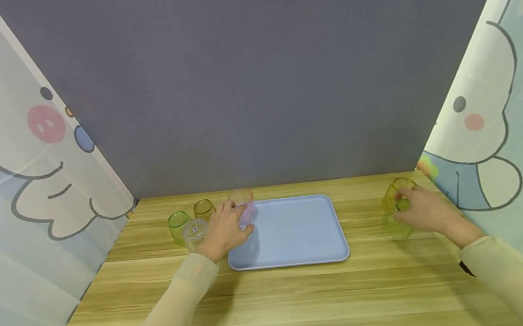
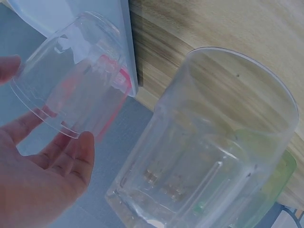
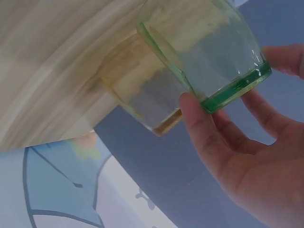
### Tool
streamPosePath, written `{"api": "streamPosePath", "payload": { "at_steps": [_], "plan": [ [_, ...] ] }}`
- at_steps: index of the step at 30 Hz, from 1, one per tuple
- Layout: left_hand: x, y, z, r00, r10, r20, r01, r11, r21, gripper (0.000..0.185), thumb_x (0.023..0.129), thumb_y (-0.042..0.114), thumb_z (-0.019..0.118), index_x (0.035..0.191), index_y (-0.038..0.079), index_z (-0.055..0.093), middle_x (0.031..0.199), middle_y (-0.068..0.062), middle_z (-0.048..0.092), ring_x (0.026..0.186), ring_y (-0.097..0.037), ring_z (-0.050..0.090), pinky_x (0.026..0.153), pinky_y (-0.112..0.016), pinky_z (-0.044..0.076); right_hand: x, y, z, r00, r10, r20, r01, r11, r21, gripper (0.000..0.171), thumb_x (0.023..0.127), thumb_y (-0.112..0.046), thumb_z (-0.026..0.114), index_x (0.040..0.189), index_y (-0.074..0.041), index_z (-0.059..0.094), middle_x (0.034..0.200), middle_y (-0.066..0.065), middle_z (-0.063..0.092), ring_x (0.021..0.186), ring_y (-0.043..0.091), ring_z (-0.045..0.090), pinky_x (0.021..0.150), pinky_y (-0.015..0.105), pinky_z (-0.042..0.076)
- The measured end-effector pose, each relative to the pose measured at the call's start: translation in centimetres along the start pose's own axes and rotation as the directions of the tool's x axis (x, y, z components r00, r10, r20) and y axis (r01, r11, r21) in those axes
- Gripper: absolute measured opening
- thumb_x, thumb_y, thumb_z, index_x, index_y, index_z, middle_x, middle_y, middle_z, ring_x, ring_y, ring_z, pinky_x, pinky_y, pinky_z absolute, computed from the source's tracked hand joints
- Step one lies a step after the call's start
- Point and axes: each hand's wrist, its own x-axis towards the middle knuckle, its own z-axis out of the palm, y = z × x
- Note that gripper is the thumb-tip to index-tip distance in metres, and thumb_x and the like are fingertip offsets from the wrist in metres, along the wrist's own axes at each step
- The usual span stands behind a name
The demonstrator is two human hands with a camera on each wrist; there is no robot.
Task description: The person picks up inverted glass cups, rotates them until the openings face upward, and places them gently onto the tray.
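Observation:
Over the left end of the pale blue tray (image 1: 293, 232), my left hand (image 1: 225, 230) grips a clear glass (image 2: 71, 52) by its thin rim, thumb on one side and fingers on the other. This glass stands upright, its lower end at the tray. Just behind it is a pink glass (image 1: 241, 196), partly hidden by the hand. Right of the tray, my right hand (image 1: 424, 210) holds a green glass (image 3: 209, 52) around its thick base, which faces up; its mouth points down to the table. A yellow glass (image 3: 142, 80), also base up, stands behind it.
Left of the tray stand an upside-down clear faceted glass (image 1: 195, 232), another green glass (image 1: 178, 229) and an amber glass (image 1: 203, 208), close to my left wrist. A dark grey panel (image 1: 253, 88) rises at the table's back edge. Printed curtains (image 1: 495, 174) hang at both sides.

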Motion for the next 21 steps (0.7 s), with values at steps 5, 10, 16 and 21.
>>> {"api": "streamPosePath", "payload": {
  "at_steps": [5, 10, 16, 21],
  "plan": [
    [-0.2, 0.1, -0.1, 1.0, 0.008, -0.004, -0.008, 1.0, -0.003, 0.058, 0.092, 0.039, 0.069, 0.14, 0.008, 0.06, 0.131, -0.016, 0.053, 0.123, -0.038, 0.049, 0.1, -0.057, 0.042, 0.1, -0.9, -0.4, 1.0, -0.017, -0.02, 0.017, 0.999, 0.028, 0.043, 0.088, -0.027, 0.071, 0.118, 0.003, 0.062, 0.117, 0.033, 0.058, 0.09, 0.04, 0.061, 0.072, 0.053, 0.051],
    [-0.3, 0.1, -0.2, 0.999, 0.033, -0.02, -0.032, 0.999, 0.01, 0.054, 0.095, 0.039, 0.064, 0.139, 0.008, 0.061, 0.131, -0.016, 0.054, 0.122, -0.038, 0.05, 0.098, -0.058, 0.044, 0.2, -1.7, -0.7, 0.996, -0.045, -0.076, 0.051, 0.996, 0.079, 0.036, 0.088, -0.023, 0.071, 0.113, 0.001, 0.063, 0.117, 0.031, 0.061, 0.107, 0.048, 0.058, 0.081, 0.058, 0.049],
    [-0.4, 0.2, -0.3, 0.999, 0.043, -0.029, -0.043, 0.999, 0.015, 0.05, 0.097, 0.038, 0.06, 0.137, 0.009, 0.062, 0.132, -0.015, 0.055, 0.123, -0.039, 0.05, 0.097, -0.058, 0.044, 0.4, -2.4, -0.9, 0.996, -0.036, -0.08, 0.046, 0.991, 0.126, 0.04, 0.09, -0.022, 0.068, 0.12, 0.003, 0.062, 0.123, 0.034, 0.059, 0.112, 0.051, 0.056, 0.084, 0.06, 0.049],
    [-0.6, 0.4, -0.3, 0.997, 0.046, -0.057, -0.045, 0.999, 0.011, 0.047, 0.097, 0.037, 0.06, 0.133, 0.008, 0.064, 0.129, -0.015, 0.056, 0.12, -0.038, 0.052, 0.095, -0.056, 0.045, 0.6, -3.1, -0.7, 0.996, -0.027, -0.084, 0.041, 0.985, 0.166, 0.043, 0.092, -0.023, 0.066, 0.125, 0.004, 0.06, 0.125, 0.034, 0.058, 0.114, 0.051, 0.055, 0.086, 0.062, 0.048]
  ]
}}
